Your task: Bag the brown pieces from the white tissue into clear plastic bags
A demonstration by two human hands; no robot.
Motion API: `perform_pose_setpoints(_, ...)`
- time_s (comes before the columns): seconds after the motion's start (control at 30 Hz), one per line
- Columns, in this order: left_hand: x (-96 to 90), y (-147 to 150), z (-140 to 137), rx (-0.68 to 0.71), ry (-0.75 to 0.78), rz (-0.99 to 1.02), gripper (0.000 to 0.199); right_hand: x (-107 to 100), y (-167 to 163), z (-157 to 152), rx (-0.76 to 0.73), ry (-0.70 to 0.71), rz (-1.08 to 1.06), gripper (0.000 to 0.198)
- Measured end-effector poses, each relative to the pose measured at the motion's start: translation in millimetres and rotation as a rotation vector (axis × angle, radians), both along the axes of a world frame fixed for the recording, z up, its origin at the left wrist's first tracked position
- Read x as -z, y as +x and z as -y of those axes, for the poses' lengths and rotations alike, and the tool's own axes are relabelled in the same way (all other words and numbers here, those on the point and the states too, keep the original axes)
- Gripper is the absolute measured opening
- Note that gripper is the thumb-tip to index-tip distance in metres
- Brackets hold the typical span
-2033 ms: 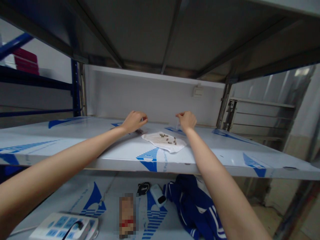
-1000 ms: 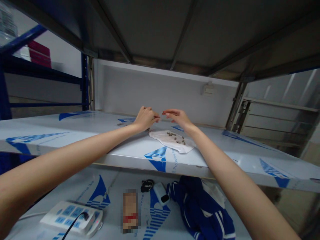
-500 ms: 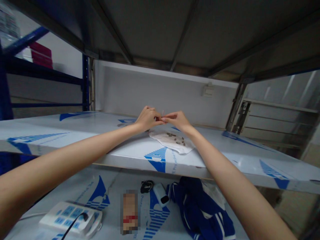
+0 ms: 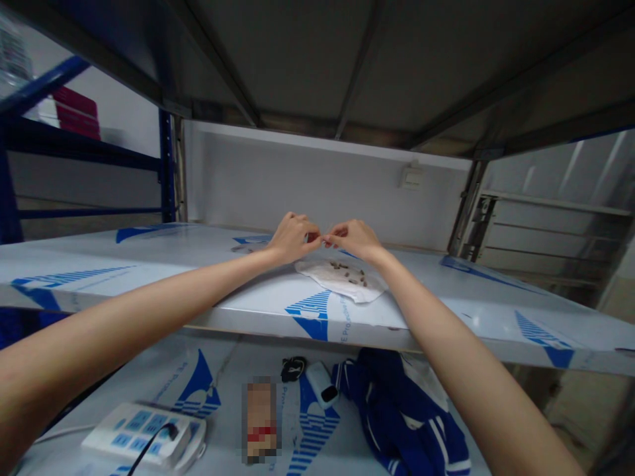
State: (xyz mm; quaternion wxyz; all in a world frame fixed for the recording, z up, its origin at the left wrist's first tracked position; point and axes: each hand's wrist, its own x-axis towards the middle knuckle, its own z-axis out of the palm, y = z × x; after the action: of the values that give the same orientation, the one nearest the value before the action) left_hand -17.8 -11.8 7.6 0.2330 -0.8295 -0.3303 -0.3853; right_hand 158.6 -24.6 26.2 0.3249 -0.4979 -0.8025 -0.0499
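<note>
Above the shelf top, my left hand (image 4: 296, 237) and my right hand (image 4: 355, 238) meet with their fingertips pinched close together. Something small and thin is between them, too fine to make out; a faint pale line rises near the right fingers. Just below and in front of the hands, a white tissue or cloth (image 4: 325, 277) lies on the shelf. Several small brown cylindrical pieces (image 4: 362, 281) rest scattered on it. A small flat item (image 4: 242, 249) lies partly hidden behind my left wrist.
The film-covered shelf (image 4: 163, 264) spans the front, with a metal shelf overhead. On the lower level are a power strip (image 4: 136, 433), a light-blue device (image 4: 321, 383), a black coiled item (image 4: 293, 369), a blurred-out object (image 4: 260, 410) and a blue garment (image 4: 397, 410).
My right fingers have curled in more, and the thin upright thing between the hands now shows only as a faint slanted line. The pieces on the tissue look unmoved.
</note>
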Motion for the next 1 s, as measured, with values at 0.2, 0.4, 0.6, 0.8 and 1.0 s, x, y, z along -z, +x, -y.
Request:
perform_pose_setpoints(0.2, -5.5, -9, 1, -0.093, 0.063, 0.115, 0.017, 1, 3, -6, -0.097, -0.013, -0.124, 0.015)
perform_pose_setpoints(0.4, -4.1, -15, -3, 0.171, 0.145, -0.002, 0.046, 6, 0, -10, -0.258, -0.034, -0.27, 0.011)
perform_pose_setpoints(0.6, -2.0, -11, -2, 0.211, 0.031, -0.151, 0.059, 6, 0, -9, -0.394, -0.094, -0.356, 0.01)
perform_pose_setpoints(0.8, -3.3, -9, -4, 0.087, 0.073, -0.084, 0.054, 5, 4, -13, -0.419, -0.07, -0.352, 0.013)
perform_pose_setpoints(1.0, -6.1, -8, 0, 0.049, 0.073, -0.098, 0.064, 7, 6, -17, -0.398, -0.071, -0.309, 0.014)
